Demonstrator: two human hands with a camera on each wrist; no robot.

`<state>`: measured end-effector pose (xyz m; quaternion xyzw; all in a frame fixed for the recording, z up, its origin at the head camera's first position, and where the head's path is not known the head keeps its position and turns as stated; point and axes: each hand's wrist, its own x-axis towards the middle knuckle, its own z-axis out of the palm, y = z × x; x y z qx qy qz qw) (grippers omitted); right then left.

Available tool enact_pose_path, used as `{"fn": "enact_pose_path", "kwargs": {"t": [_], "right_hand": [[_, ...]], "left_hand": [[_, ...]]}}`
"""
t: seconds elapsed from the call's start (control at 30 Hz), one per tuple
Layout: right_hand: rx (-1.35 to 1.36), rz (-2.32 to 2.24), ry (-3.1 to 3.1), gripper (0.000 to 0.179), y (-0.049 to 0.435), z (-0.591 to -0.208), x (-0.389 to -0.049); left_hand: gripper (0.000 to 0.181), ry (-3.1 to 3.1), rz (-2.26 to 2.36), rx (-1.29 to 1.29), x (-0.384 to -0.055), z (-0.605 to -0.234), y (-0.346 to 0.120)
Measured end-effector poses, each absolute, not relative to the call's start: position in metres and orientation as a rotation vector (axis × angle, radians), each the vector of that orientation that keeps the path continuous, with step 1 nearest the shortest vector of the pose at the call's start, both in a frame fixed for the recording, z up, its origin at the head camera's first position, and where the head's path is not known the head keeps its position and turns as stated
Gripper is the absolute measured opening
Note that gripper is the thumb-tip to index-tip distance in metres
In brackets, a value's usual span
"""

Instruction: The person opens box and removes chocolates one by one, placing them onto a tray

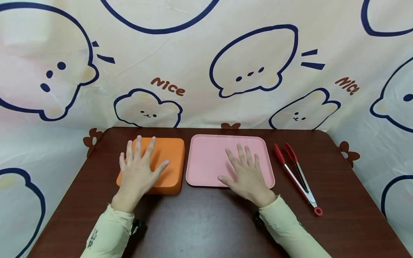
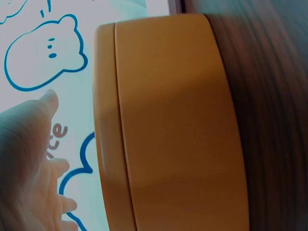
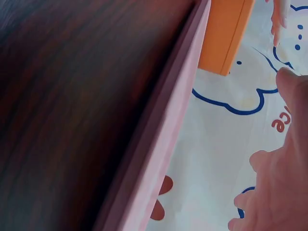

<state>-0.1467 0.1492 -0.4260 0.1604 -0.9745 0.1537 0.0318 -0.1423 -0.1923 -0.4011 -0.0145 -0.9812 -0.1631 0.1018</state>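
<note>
My left hand (image 1: 138, 174), fingers spread, is held above an orange box (image 1: 172, 157) on the left of the table. In the left wrist view the box's side (image 2: 173, 120) shows a seam near its top edge, with the hand apart from it. Over the right part of a pink tray (image 1: 203, 161) my right hand (image 1: 246, 175) spreads its fingers and holds nothing. The right wrist view shows the tray's raised rim (image 3: 159, 130), and a gap between it and the hand. To the right of the tray lie tongs (image 1: 298, 179) with red tips, their arms apart.
A dark brown wooden table (image 1: 193, 225) bears everything. Behind it and at both sides hangs a white cloth (image 1: 196, 64) with blue cartoon outlines. The box and the tray stand side by side with a narrow strip of table between them.
</note>
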Motion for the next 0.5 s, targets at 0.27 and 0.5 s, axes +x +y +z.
{"fn": "enact_pose_path", "kwargs": {"t": [0.27,0.5], "right_hand": [[0.584,0.473,-2.973,0.089,0.132,-0.432,-0.147],[0.655,0.505,-2.934,0.087,0.117,-0.432,-0.148]], "left_hand": [[0.083,-2.822,-0.509,0.005,-0.138,-0.401,-0.214],[0.077,-2.777,-0.567,0.033,-0.134,-0.403,-0.233]]}}
